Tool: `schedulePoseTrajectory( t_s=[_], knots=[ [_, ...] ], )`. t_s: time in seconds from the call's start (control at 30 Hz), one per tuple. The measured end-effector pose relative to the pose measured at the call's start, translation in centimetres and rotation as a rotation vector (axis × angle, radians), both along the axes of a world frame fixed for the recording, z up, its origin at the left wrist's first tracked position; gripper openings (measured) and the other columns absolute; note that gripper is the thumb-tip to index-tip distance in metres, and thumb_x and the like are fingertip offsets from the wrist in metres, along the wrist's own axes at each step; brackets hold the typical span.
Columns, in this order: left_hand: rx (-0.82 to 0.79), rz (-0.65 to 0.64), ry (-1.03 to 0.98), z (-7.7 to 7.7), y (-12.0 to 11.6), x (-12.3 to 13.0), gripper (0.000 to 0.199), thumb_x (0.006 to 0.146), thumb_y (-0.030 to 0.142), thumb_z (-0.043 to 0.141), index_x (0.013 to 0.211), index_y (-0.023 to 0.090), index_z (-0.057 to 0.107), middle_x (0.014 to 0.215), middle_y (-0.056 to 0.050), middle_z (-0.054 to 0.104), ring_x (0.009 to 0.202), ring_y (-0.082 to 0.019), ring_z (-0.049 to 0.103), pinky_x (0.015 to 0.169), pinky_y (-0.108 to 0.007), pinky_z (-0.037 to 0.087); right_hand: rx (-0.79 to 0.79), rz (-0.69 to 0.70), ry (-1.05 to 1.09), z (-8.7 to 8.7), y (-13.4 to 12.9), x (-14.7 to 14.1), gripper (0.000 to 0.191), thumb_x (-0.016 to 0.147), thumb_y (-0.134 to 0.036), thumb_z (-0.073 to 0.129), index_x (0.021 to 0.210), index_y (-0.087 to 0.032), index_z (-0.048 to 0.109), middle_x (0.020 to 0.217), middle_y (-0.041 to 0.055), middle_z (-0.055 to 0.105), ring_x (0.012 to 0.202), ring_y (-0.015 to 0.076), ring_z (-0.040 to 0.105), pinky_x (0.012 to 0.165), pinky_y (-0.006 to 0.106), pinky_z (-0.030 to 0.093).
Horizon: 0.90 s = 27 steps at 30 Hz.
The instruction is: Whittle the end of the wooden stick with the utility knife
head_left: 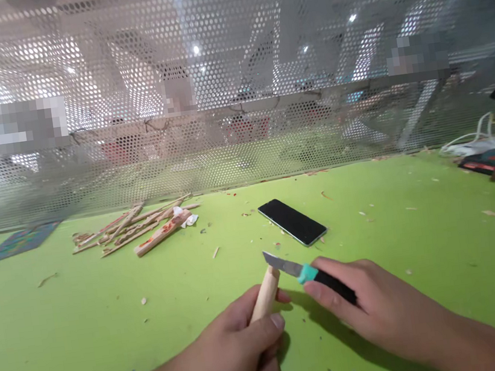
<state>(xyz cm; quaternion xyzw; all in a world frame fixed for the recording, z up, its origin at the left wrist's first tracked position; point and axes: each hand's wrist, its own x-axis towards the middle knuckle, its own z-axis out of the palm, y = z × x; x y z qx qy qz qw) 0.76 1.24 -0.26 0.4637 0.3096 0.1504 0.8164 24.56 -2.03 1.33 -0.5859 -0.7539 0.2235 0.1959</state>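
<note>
Hands (249,337) curled around stick (266,297), knife (307,273)

The black phone (292,222) lies on the green table (109,313). Nearer than it, the left hand (241,344) holds a wooden stick (265,295), the right hand (357,293) a knife (307,273).

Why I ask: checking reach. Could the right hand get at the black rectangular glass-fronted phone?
Probably yes: the phone lies uncovered beyond the right hand, though that hand holds a long metal-bladed knife with a black-and-teal handle.
</note>
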Motion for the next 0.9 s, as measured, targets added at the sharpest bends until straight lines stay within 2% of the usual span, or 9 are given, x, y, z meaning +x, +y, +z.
schedulePoseTrajectory(
  t_s=[0.07, 0.1, 0.2, 0.33, 0.5, 0.7, 0.8, 0.87, 0.9],
  knots=[
    [-0.047, -0.002, 0.008, 0.4, -0.2, 0.0, 0.052, 0.093, 0.054, 0.069, 0.125, 0.024, 0.043, 0.062, 0.012, 0.042, 0.042, -0.003, 0.032, 0.038, -0.012, 0.031, -0.015, 0.027, -0.026, -0.4, -0.1, -0.3, 0.052, 0.107, -0.063, 0.032, 0.082, -0.023, 0.052, 0.063, -0.0005, 0.060, 0.053, 0.0165, 0.054, 0.050, 0.027, 0.030],
    [-0.058, -0.005, 0.010, 0.6, -0.2, 0.0, 0.051, 0.091, 0.056, 0.071, 0.121, 0.024, 0.045, 0.063, 0.012, 0.042, 0.042, -0.003, 0.031, 0.037, -0.012, 0.029, -0.020, 0.035, -0.033, -0.5, -0.1, -0.5, 0.052, 0.108, -0.063, 0.032, 0.082, -0.023, 0.052, 0.064, 0.0000, 0.061, 0.054, 0.0168, 0.054, 0.050, 0.027, 0.030],
    [-0.016, -0.034, -0.003, 0.7, -0.2, 0.1, 0.051, 0.089, 0.063, 0.072, 0.107, 0.023, 0.047, 0.064, 0.011, 0.042, 0.041, -0.002, 0.033, 0.036, -0.012, 0.032, -0.014, 0.076, -0.029, -0.7, -0.3, -0.8, 0.049, 0.108, -0.061, 0.035, 0.082, -0.023, 0.052, 0.064, -0.0007, 0.060, 0.054, 0.0167, 0.054, 0.051, 0.027, 0.029],
    [0.046, -0.060, 0.025, 0.3, -0.3, 0.1, 0.054, 0.082, 0.066, 0.077, 0.090, 0.022, 0.048, 0.056, 0.012, 0.040, 0.037, -0.003, 0.034, 0.034, -0.013, 0.032, -0.013, 0.196, -0.048, -0.4, -0.9, -1.0, 0.041, 0.105, -0.057, 0.048, 0.083, -0.023, 0.054, 0.068, -0.0016, 0.063, 0.056, 0.0164, 0.054, 0.052, 0.028, 0.025],
    [0.071, 0.005, 0.101, 0.6, -0.7, 0.5, 0.058, 0.078, 0.070, 0.077, 0.087, 0.024, 0.044, 0.052, 0.015, 0.035, 0.034, -0.002, 0.028, 0.033, -0.014, 0.027, 0.017, 0.198, -0.100, -0.4, -1.3, -1.3, 0.041, 0.105, -0.057, 0.047, 0.083, -0.023, 0.053, 0.069, -0.0013, 0.064, 0.056, 0.0164, 0.054, 0.053, 0.029, 0.024],
    [0.102, 0.066, 0.143, 1.1, -1.3, 1.2, 0.056, 0.085, 0.075, 0.066, 0.089, 0.024, 0.044, 0.054, 0.015, 0.037, 0.033, -0.002, 0.024, 0.032, -0.015, 0.024, 0.096, 0.125, -0.137, -1.0, -0.9, -1.2, 0.046, 0.107, -0.060, 0.039, 0.087, -0.023, 0.058, 0.072, 0.0029, 0.070, 0.057, 0.0198, 0.062, 0.050, 0.028, 0.030],
    [0.139, 0.066, 0.167, 1.1, -1.6, 1.3, 0.051, 0.091, 0.071, 0.060, 0.090, 0.022, 0.046, 0.056, 0.013, 0.041, 0.033, -0.001, 0.026, 0.031, -0.014, 0.024, 0.045, -0.040, -0.073, -0.5, 0.0, 0.0, 0.053, 0.109, -0.060, 0.032, 0.092, -0.022, 0.064, 0.062, 0.0017, 0.065, 0.049, 0.0186, 0.060, 0.043, 0.026, 0.033],
    [0.164, 0.051, 0.219, 1.0, -1.5, 1.2, 0.050, 0.092, 0.069, 0.061, 0.088, 0.022, 0.046, 0.054, 0.012, 0.042, 0.032, -0.002, 0.029, 0.030, -0.014, 0.025, 0.079, -0.174, -0.073, 0.0, 0.4, 0.7, 0.054, 0.108, -0.062, 0.033, 0.102, -0.019, 0.067, 0.054, -0.0006, 0.060, 0.042, 0.0182, 0.055, 0.040, 0.026, 0.032],
    [0.161, 0.047, 0.227, 0.8, -1.5, 1.1, 0.050, 0.092, 0.069, 0.062, 0.088, 0.022, 0.046, 0.054, 0.012, 0.042, 0.032, -0.002, 0.030, 0.030, -0.014, 0.026, 0.101, -0.190, -0.064, 0.2, 0.5, 0.9, 0.055, 0.108, -0.062, 0.034, 0.100, -0.019, 0.067, 0.053, -0.0006, 0.059, 0.042, 0.0180, 0.055, 0.040, 0.026, 0.031]
  ],
)
